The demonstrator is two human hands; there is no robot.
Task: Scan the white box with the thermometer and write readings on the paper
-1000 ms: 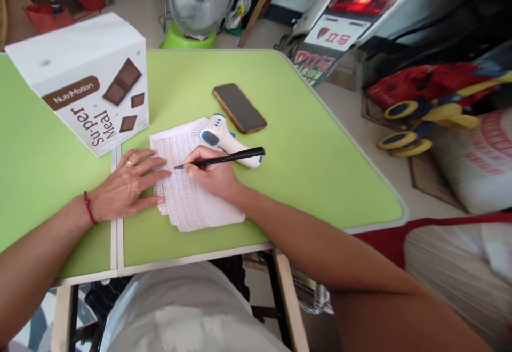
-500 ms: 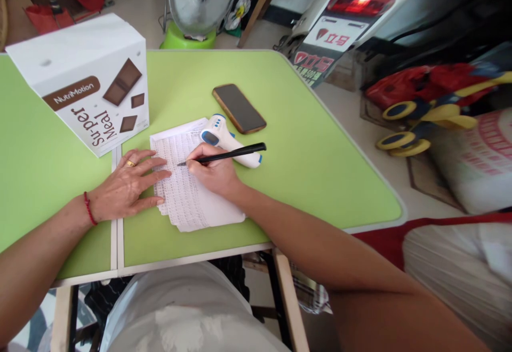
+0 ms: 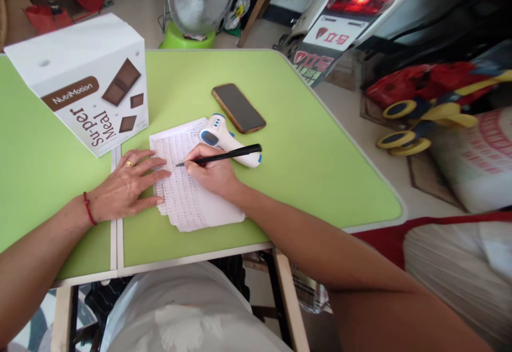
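Paper [image 3: 192, 216]: sheets with dense handwriting, lying on the green table [image 3: 320, 170].
Right hand [image 3: 214, 175]: closed around a black pen [image 3: 222, 156], tip over the written lines; contact with the page cannot be told.
Left hand [image 3: 126, 186]: open, spread palm down across the paper's left edge.
Thermometer [image 3: 217, 130]: white and blue, overlapping the paper's far right corner.
Phone [image 3: 239, 108]: dark screen up, just beyond the thermometer.
Box [image 3: 90, 82]: white, upright, beyond the left hand.
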